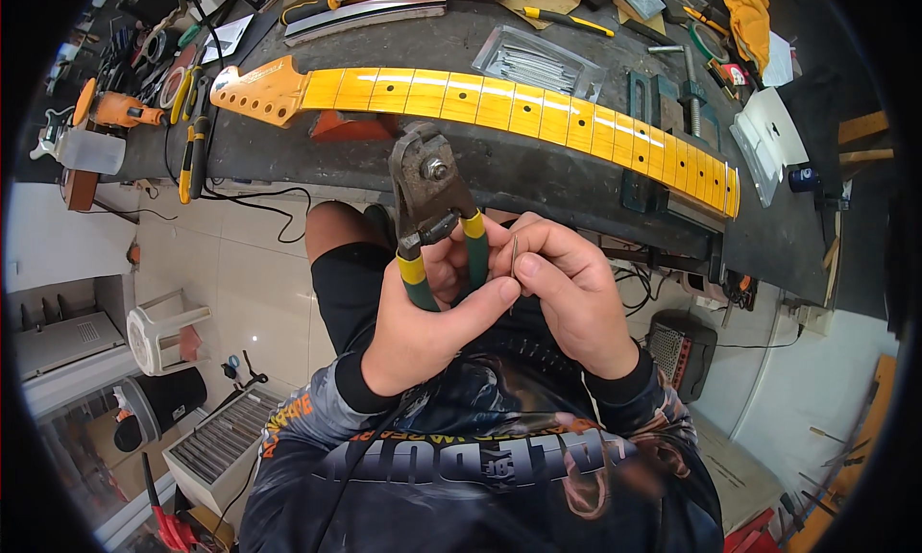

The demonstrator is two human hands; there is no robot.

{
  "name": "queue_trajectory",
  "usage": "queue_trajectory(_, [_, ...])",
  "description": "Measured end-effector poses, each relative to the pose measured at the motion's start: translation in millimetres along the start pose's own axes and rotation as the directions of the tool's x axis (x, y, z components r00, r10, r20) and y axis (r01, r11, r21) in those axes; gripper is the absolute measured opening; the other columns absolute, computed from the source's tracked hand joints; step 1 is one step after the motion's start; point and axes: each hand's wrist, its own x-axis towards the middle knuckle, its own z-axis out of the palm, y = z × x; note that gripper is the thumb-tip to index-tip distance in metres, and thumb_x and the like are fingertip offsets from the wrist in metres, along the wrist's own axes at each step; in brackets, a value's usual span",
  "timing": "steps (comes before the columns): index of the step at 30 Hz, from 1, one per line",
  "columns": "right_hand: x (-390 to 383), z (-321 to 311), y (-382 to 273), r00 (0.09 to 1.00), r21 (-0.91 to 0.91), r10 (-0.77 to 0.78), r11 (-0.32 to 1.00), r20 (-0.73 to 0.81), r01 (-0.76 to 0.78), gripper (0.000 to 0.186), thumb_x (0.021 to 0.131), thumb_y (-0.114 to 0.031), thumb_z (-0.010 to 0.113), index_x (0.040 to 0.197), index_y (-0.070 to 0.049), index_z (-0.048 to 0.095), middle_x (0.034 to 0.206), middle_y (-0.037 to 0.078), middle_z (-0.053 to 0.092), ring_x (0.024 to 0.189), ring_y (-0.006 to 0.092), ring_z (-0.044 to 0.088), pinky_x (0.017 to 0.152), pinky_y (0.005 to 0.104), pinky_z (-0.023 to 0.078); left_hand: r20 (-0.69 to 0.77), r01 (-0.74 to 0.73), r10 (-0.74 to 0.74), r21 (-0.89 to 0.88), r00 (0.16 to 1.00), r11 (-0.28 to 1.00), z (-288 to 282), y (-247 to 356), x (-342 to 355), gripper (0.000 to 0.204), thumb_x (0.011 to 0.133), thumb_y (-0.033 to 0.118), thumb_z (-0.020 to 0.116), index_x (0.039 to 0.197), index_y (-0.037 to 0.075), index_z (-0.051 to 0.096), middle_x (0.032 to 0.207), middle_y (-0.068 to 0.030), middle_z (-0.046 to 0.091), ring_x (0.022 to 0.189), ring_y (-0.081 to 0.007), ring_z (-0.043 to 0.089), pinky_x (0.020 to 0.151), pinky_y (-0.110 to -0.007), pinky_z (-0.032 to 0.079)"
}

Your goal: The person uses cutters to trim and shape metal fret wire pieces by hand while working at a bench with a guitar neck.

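My left hand (pixel 413 340) is wrapped round the green and yellow handles of a heavy pair of cutting pliers (pixel 420 169), whose worn metal head points up toward the bench. Its thumb reaches across to the fingertips of my right hand (pixel 571 298). There, between thumb and forefinger, my right hand pinches a short, thin metal strip (pixel 514 257) that looks like a piece of fret wire. Just beyond the pliers, a maple guitar neck (pixel 526 111) lies along the bench, its headstock (pixel 259 87) at the left. Part of the fingers on both hands is hidden.
Behind the neck sits a clear plastic tray (pixel 488 61) of thin metal strips. A red block (pixel 351 125) is under the headstock end; a green-and-black vise (pixel 687 106) stands at the right. Pliers (pixel 195 140), a spray bottle (pixel 91 151) and a yellow-handled knife (pixel 569 21) lie around.
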Motion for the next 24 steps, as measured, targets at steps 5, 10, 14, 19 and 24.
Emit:
queue_trajectory(5, [1,-3,-2,0.999,0.016,0.034,0.999,0.004,-0.034,0.014,0.116,-0.010,0.063,0.113,0.002,0.071,0.115,0.005,0.068,0.107,0.0119,0.065,0.097,0.0298,0.053,0.020,0.043,-0.042,-0.060,0.999,0.997,-2,-1,1,0.045,0.103,0.000,0.080,0.144,-0.003,0.063,0.119,-0.0047,0.075,0.112,-0.0109,0.072,0.101,-0.028,0.056])
queue_trajectory(10, [4,-10,-9,0.986,-0.057,-0.133,0.990,-0.103,0.128,0.009,0.117,-0.013,0.063,0.117,-0.003,0.062,0.103,0.004,0.069,0.096,0.0121,0.067,0.087,0.0293,0.053,0.099,0.013,-0.020,0.069,0.995,0.998,-22,-10,1,0.050,0.106,-0.004,0.062,0.156,-0.002,0.055,0.126,-0.0102,0.070,0.119,-0.0146,0.066,0.102,-0.032,0.054])
queue_trajectory(14, [0,-15,-24,0.980,-0.176,-0.154,0.976,-0.128,0.131,0.006,0.116,-0.007,0.063,0.120,-0.003,0.061,0.097,0.003,0.071,0.082,0.0064,0.064,0.072,0.0219,0.049,0.116,-0.036,-0.020,0.465,0.993,0.885,-35,-6,-1,0.065,0.099,-0.008,0.058,0.163,-0.005,0.048,0.134,-0.0120,0.067,0.115,-0.0172,0.061,0.110,-0.036,0.051])
queue_trajectory(19, [4,-7,-20,0.918,-0.498,-0.333,0.846,-0.213,0.192,0.010,0.112,-0.001,0.067,0.121,0.001,0.064,0.094,0.000,0.072,0.077,-0.0002,0.057,0.068,0.0195,0.045,0.154,-0.152,0.054,0.754,0.987,0.639,-27,10,1,0.081,0.090,-0.008,0.064,0.168,0.002,0.048,0.141,-0.0167,0.065,0.114,-0.0275,0.065,0.114,-0.039,0.050])
queue_trajectory(24, [6,-7,-17,0.912,-0.576,-0.369,0.791,-0.181,0.206,0.013,0.111,0.000,0.070,0.123,0.002,0.067,0.089,-0.001,0.073,0.075,0.0001,0.058,0.065,0.0202,0.046,0.148,-0.132,0.028,0.768,0.989,0.626,-26,10,1,0.088,0.085,-0.006,0.067,0.170,0.005,0.048,0.141,-0.0189,0.065,0.116,-0.0338,0.065,0.114,-0.042,0.049])
